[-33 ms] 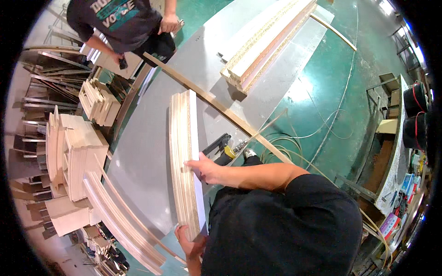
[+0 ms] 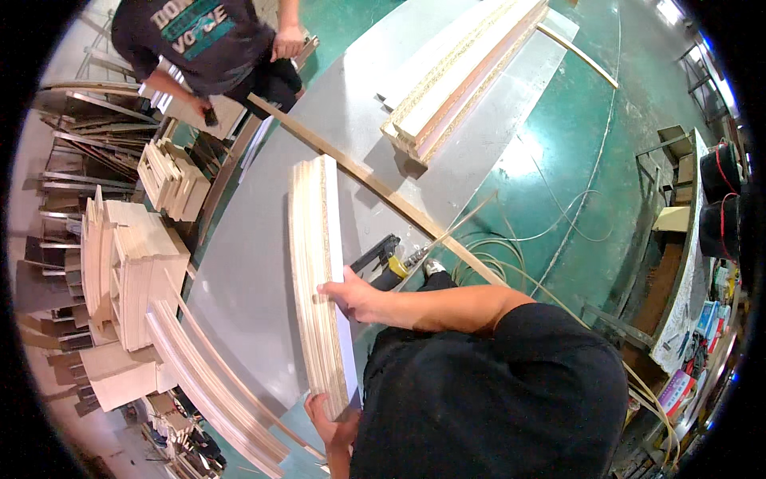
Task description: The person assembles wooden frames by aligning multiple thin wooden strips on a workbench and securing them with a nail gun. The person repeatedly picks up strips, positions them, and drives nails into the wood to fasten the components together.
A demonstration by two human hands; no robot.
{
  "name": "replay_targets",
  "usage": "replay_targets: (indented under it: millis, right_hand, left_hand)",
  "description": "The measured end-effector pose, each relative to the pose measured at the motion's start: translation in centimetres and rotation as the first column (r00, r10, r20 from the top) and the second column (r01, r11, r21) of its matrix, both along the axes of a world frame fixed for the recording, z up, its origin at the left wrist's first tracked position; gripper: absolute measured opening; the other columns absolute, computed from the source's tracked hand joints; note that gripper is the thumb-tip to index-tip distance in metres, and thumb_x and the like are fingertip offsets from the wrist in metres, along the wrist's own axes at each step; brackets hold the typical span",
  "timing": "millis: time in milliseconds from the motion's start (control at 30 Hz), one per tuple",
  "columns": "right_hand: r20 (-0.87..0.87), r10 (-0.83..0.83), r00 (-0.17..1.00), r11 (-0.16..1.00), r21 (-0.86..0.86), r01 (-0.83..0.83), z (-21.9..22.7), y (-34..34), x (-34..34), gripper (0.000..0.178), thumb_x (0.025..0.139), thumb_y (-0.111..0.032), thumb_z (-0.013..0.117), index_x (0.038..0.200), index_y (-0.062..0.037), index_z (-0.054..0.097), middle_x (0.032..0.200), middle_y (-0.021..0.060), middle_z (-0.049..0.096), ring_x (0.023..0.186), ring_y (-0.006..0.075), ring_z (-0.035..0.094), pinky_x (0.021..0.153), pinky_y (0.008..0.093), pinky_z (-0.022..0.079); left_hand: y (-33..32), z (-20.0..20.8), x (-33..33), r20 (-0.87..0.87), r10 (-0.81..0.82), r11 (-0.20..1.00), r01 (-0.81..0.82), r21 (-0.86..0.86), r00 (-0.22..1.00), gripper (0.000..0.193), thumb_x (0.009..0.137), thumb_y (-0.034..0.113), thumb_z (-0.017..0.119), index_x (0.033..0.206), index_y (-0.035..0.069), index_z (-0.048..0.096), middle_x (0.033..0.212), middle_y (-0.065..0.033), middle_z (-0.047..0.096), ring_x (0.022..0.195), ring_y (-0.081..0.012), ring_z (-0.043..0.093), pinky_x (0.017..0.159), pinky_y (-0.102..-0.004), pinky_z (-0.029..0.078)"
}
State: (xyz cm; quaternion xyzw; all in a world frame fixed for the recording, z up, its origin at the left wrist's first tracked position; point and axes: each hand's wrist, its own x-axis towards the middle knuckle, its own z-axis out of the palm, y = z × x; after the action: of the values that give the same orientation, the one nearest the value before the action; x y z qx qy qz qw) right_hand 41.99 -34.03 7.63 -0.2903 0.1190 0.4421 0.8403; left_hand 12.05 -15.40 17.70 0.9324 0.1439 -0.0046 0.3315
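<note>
A thick bundle of long pale wooden strips [image 2: 309, 239], with a white face along its right side, stands on the grey tabletop [image 2: 239, 271] in front of me. My right hand [image 2: 353, 295] grips its right edge around the middle, thumb over the top. At the near end, my left hand [image 2: 331, 419] is closed round the bundle's corner; some of its fingers are hidden. Just beyond my right hand lies a black and yellow air nail gun [image 2: 387, 267], attached to a hose. A long narrow wooden batten [image 2: 375, 185] crosses the table past the bundle's far end.
Chipboard strips [image 2: 463, 80] are stacked at the far right of the table. Curved strips [image 2: 207, 383] and a wooden stack [image 2: 144, 263] stand left. A co-worker [image 2: 207, 48] stands at the far left. Coiled hose [image 2: 495, 255] lies on the green floor; a cluttered bench [image 2: 678, 263] is right.
The far end of the wooden bundle has shifted slightly left, and my right hand with it. Both hands keep their grip. The co-worker has moved very slightly.
</note>
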Motion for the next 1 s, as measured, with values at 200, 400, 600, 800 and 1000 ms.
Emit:
replay_targets:
  millis: [200, 400, 600, 800, 1000]
  right_hand:
    - [0.239, -0.233, 0.943, 0.972, 0.053, 0.227, 9.9, -2.9, 3.4, 0.087, 0.081, -0.012, 0.082, 0.15, -0.0107, 0.027, 0.133, 0.0091, 0.052, 0.122, 0.0231, 0.052, 0.102, 0.0402, 0.047]
    - [0.232, -0.286, 0.93, 0.958, 0.087, 0.273, 11.5, -8.1, 4.8, 0.082, 0.085, -0.012, 0.077, 0.152, -0.009, 0.027, 0.141, 0.0129, 0.051, 0.128, 0.0262, 0.053, 0.108, 0.0445, 0.047]
    - [0.117, -0.533, 0.838, 0.846, 0.046, 0.531, 12.5, -10.8, 3.0, 0.052, 0.088, -0.008, 0.067, 0.136, -0.0033, 0.047, 0.117, 0.0102, 0.061, 0.105, 0.0211, 0.062, 0.091, 0.036, 0.054]
    - [0.057, -0.458, 0.887, 0.888, -0.021, 0.46, 13.3, -9.2, 1.4, 0.062, 0.085, 0.0, 0.063, 0.143, -0.0025, 0.042, 0.123, 0.0108, 0.061, 0.109, 0.0234, 0.062, 0.097, 0.0392, 0.053]
    - [0.018, -0.53, 0.848, 0.848, -0.025, 0.53, 13.4, -6.7, 2.0, 0.061, 0.082, 0.001, 0.066, 0.14, -0.0024, 0.047, 0.123, 0.0109, 0.063, 0.112, 0.0242, 0.062, 0.101, 0.0393, 0.049]
  left_hand:
    - [-2.2, 2.1, 4.4, 0.153, -0.111, 0.98, 0.082, 0.18, 0.982, 0.089, 0.051, 0.023, 0.091, 0.128, 0.012, 0.049, 0.14, -0.0247, 0.041, 0.13, -0.0441, 0.043, 0.11, -0.0569, 0.034]
    - [-6.9, 5.2, 12.8, 0.141, -0.184, 0.982, 0.178, 0.056, 0.973, 0.096, 0.053, 0.021, 0.091, 0.136, 0.007, 0.044, 0.146, -0.0237, 0.039, 0.134, -0.0389, 0.043, 0.115, -0.0495, 0.033]
    - [-7.9, 7.4, 16.4, -0.116, -0.178, 0.969, 0.153, -0.196, 0.977, 0.1, 0.07, 0.032, 0.087, 0.15, 0.002, 0.033, 0.135, -0.0188, 0.05, 0.128, -0.0334, 0.049, 0.113, -0.0453, 0.035]
    - [0.3, 1.8, 18.4, -0.55, -0.007, 0.796, -0.328, -0.509, 0.835, 0.061, 0.095, 0.041, 0.064, 0.136, -0.004, 0.052, 0.12, -0.0106, 0.06, 0.112, -0.0196, 0.056, 0.104, -0.0377, 0.041]
    - [4.8, -5.1, 20.8, -0.332, -0.141, 0.795, -0.093, -0.6, 0.933, 0.049, 0.103, 0.037, 0.046, 0.12, -0.005, 0.062, 0.109, -0.0119, 0.067, 0.102, -0.0227, 0.064, 0.093, -0.0411, 0.05]
